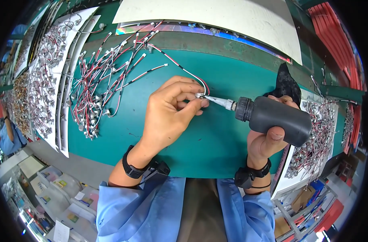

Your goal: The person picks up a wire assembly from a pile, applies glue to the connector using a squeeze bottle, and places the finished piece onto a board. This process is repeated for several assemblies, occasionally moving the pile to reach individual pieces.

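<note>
Between the thumb and fingers of my left hand (167, 109) is a small round metal part (199, 95). A wire lead (180, 66) in white, black and red curves up and away from it. My right hand (261, 144) grips a black squeeze bottle (281, 121) lying nearly level, thumb on its near side. The bottle's pale tapered nozzle (220, 101) points left, its tip at the metal part; whether they touch is too small to tell. A pile of similar wired parts (93, 94) lies left of my left hand, with white connectors on the wire ends.
A green mat (184, 155) covers the bench. White boards (51, 80) loaded with many wired parts stand at the left; another loaded board (313, 137) is at the right. Beyond the mat lies a large pale sheet (216, 20). Black cloth (288, 82) sits behind my right hand.
</note>
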Motion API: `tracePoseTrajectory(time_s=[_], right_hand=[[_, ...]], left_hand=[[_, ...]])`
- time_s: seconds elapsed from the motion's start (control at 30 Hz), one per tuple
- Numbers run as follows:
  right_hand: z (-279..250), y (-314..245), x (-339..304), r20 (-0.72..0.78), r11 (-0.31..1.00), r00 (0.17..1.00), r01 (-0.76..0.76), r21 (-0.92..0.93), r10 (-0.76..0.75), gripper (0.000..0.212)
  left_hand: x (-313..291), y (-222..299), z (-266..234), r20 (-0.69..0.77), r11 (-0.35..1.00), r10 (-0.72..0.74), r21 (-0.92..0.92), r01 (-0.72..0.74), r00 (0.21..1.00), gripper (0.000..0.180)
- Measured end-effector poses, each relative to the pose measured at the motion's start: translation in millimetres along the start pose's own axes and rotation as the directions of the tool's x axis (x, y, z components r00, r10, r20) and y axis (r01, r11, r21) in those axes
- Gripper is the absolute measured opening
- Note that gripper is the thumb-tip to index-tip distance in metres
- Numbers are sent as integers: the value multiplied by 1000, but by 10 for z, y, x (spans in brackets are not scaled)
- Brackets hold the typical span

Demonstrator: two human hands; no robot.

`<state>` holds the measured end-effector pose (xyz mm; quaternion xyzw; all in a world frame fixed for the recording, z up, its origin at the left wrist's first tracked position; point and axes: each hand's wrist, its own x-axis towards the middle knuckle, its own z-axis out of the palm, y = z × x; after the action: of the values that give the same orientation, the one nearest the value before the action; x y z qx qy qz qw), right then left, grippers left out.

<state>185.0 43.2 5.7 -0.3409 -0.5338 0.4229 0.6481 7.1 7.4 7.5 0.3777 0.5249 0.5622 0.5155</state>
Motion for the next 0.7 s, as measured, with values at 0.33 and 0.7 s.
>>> tracePoseTrajectory(time_s=[0.33,0.7], right_hand=[[2,5,2,-18,999,999,28,-28,-29,66],[-16,34,17,-29,996,998,57,-70,-59,67]], left_hand=[[0,9,-4,-2,1000,-12,-6,12,1000,14],[3,5,-7,-4,1000,-28,-14,28,1000,14]])
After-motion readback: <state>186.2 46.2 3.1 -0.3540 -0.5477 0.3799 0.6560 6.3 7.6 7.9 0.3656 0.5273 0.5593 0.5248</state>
